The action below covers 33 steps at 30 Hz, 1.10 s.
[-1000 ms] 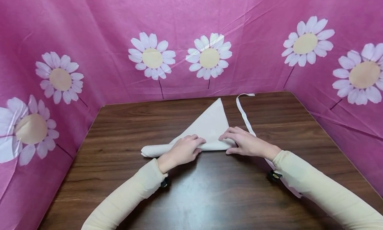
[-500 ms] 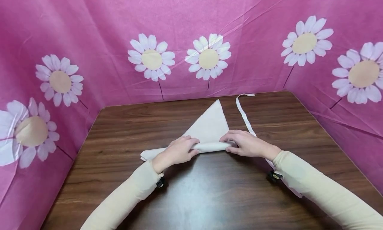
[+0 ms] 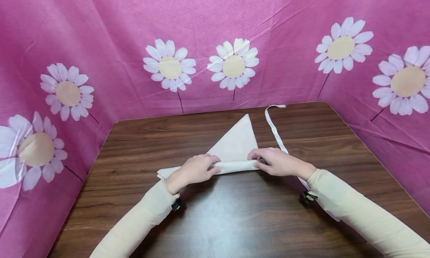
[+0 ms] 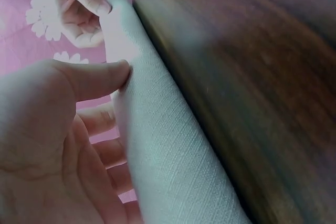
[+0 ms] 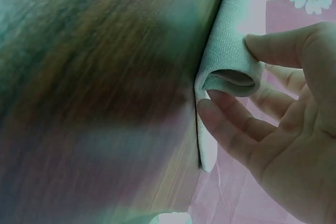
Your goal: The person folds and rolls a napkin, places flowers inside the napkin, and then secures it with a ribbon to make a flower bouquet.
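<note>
An off-white cloth (image 3: 233,144) lies on the table, its far part a flat triangle pointing away and its near edge rolled into a tube. My left hand (image 3: 193,170) grips the tube left of its middle, with the thumb on the near side. In the left wrist view, the woven roll (image 4: 163,124) runs past that thumb. My right hand (image 3: 279,162) pinches the tube's right end. The right wrist view shows the hollow end of the roll (image 5: 226,51) between thumb and fingers, above a flat layer of cloth.
A narrow white ribbon (image 3: 275,133) stretches from the table's back edge and passes under my right forearm. Brown wood-grain table (image 3: 215,220) extends around the cloth. Pink fabric with daisies (image 3: 201,19) hangs along the back and both sides.
My left hand has slid left along the roll. The roll and the triangle's tip sit slightly nearer. My right thumb has shifted a little up onto the roll's end.
</note>
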Available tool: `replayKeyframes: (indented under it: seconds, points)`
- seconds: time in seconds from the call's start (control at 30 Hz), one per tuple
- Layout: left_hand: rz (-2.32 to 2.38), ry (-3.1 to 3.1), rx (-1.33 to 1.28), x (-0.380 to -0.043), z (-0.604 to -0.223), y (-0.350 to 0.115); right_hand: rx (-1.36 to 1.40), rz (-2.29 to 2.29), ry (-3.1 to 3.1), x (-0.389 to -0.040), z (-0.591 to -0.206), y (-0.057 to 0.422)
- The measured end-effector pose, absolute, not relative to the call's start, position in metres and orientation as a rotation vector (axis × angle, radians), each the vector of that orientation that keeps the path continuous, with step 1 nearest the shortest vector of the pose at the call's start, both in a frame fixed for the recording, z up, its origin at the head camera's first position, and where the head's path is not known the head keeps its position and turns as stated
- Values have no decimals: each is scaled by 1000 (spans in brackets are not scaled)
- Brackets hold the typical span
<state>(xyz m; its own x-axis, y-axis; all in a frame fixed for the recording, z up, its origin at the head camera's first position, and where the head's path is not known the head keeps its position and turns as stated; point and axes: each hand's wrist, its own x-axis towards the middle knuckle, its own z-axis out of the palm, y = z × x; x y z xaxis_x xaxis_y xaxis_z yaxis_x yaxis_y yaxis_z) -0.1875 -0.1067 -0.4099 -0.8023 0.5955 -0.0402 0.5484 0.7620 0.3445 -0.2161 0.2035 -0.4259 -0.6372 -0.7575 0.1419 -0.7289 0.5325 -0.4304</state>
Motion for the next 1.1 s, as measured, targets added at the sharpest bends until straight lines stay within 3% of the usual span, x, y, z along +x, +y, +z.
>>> replayKeyframes:
  seconds: [0.4, 0.8, 1.1]
  points:
    - [486, 2861, 1119, -190, -418, -104, -1233, -827, 2561, -223, -426, 203]
    - [458, 2791, 1192, -189, -412, -102, -1490, -727, 2707, -218, -421, 199]
    - [460, 2737, 1182, -193, -411, -104, -1519, -663, 2656, -214, -425, 197]
